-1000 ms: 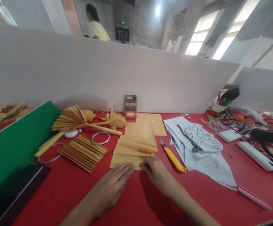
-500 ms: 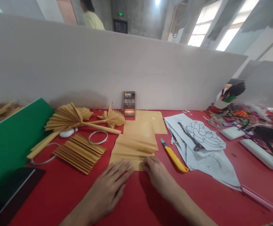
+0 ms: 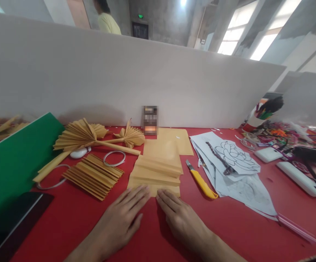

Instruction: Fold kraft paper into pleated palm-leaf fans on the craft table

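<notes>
A sheet of tan kraft paper with a few crosswise folds lies in front of me on the red table. My left hand rests flat at its near left edge, fingers stretched out and thumb apart. On the near right edge lies my right hand, its fingers extended side by side and the thumb hidden. Neither hand holds anything. To the left sits an accordion-pleated piece of kraft paper. A yellow utility knife with its blade showing lies to the right of the sheet.
Pleated paper fans with rolled-paper stems and a wire coil lie at the left, near a green board. Behind the sheet stands a phone-like device. Line drawings and white devices occupy the right side.
My right hand has let its fingers down from a curled hold on the sheet's right edge and moved slightly left to lie flat. My left hand has shifted slightly left.
</notes>
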Motion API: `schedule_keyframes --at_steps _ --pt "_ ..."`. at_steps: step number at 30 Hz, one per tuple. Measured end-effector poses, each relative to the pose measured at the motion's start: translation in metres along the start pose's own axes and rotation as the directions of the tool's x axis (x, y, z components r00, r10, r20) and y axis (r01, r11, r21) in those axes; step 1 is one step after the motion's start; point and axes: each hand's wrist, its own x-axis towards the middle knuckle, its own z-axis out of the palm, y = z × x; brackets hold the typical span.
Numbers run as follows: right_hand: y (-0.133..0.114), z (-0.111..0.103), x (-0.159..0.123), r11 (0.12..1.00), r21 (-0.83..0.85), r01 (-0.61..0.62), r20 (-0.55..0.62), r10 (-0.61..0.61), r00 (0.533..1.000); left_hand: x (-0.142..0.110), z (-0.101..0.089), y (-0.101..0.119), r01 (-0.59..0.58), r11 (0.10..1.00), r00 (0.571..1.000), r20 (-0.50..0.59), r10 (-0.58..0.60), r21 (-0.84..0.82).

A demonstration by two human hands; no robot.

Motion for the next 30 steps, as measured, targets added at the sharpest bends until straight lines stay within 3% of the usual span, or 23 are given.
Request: schedule_keyframes --at_steps 4,7,12,15,20,25,30 --pt "-0.006 -0.004 -0.006 0.995 0.018 -0.093 0.067 0.092 0.993 -0.021 -0.002 -0.011 0.060 0.998 0.998 0.000 -0.060 0.022" --pt "-0.023 0.001 0.005 0.984 0.023 -0.174 0.061 0.173 0.983 -0.029 -0.004 -0.015 0.078 0.997 0.997 -0.013 -0.078 0.018" --pt "-0.045 0.010 0.035 0.981 0.147 -0.125 0.084 0.114 0.990 -0.031 -0.002 -0.012 0.086 0.996 0.995 -0.049 -0.086 0.013" --pt "-0.046 0.011 0.038 0.970 0.175 -0.166 0.088 0.153 0.984 -0.036 0.004 -0.010 0.129 0.989 0.987 -0.111 -0.120 0.075" --pt "-0.035 0.008 0.014 0.967 0.104 -0.234 0.092 0.225 0.970 -0.045 0.010 -0.007 0.167 0.976 0.976 -0.167 -0.143 0.142" --pt "-0.022 -0.002 -0.020 0.948 0.000 -0.317 0.009 0.317 0.948 -0.047 0.007 -0.004 0.194 0.968 0.963 -0.219 -0.158 0.157" --pt "-0.013 0.004 -0.030 0.950 -0.100 -0.296 -0.058 0.291 0.955 -0.039 0.014 -0.002 0.158 0.962 0.951 -0.298 -0.088 0.221"
